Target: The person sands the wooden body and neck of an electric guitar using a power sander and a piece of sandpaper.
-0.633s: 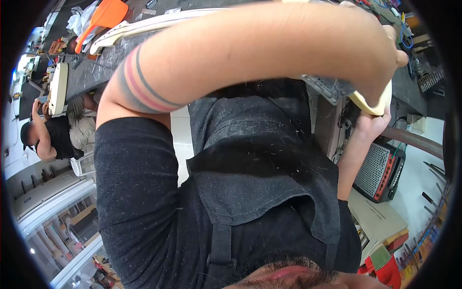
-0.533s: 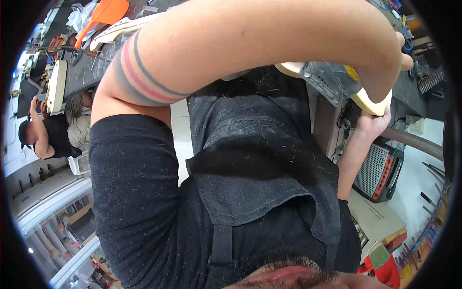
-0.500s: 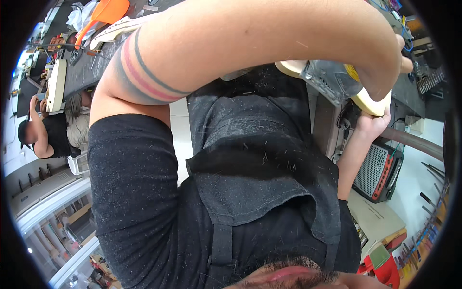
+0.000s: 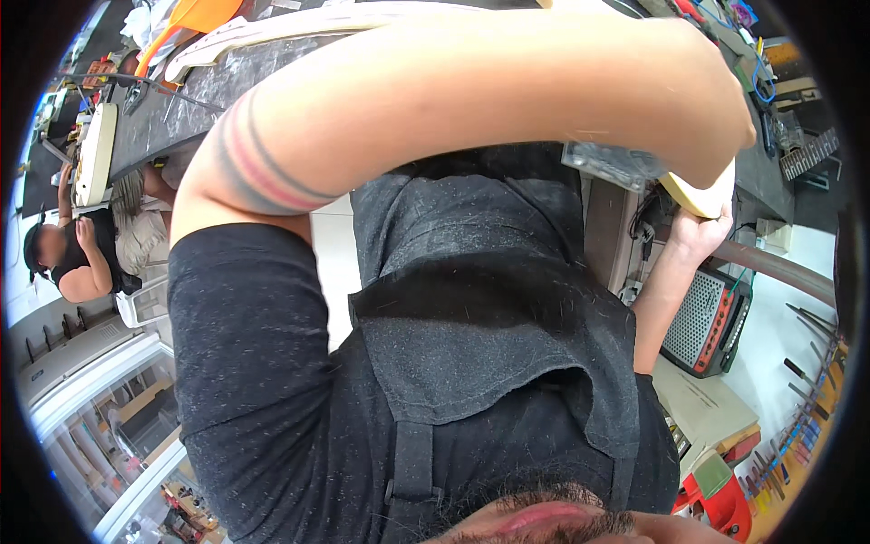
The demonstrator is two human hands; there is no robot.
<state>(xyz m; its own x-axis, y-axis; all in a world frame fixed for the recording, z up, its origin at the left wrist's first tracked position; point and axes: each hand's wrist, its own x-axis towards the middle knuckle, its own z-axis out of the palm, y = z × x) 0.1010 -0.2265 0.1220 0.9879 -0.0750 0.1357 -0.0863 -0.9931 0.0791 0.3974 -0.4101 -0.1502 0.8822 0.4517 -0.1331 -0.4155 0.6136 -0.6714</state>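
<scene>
Here I was, left arm swung across the top of my view in one long arch, the tattooed bands up at ten o'clock and the left hand out at two. Its fingers were lost to me, turned away and blurred, so I couldn't tell whether they were wide, narrow or wrapped round something. Just beneath that forearm, also at two, sat a scuffed clear box, most of it hidden.

And there was the piece itself: a pale, rounded-edged part between two and three o'clock, only its curved end on show. My right hand had it from below, near three, palm turned up and fingers curled round the edge. A sound hold, I reckoned: support underneath, wrist in line with the forearm.

The trick at this point, to my mind, was to keep that lower hand firm without squeezing, fingertips clear of the upper face, and to let the left arm press evenly so the curved edge didn't rock. That arch of an arm blocked my own sight of the contact, so a lower elbow would have helped.

Pale flecks dotted my dark apron. At eleven, a long pale neck lay on the dark tabletop, near an orange scoop.
</scene>
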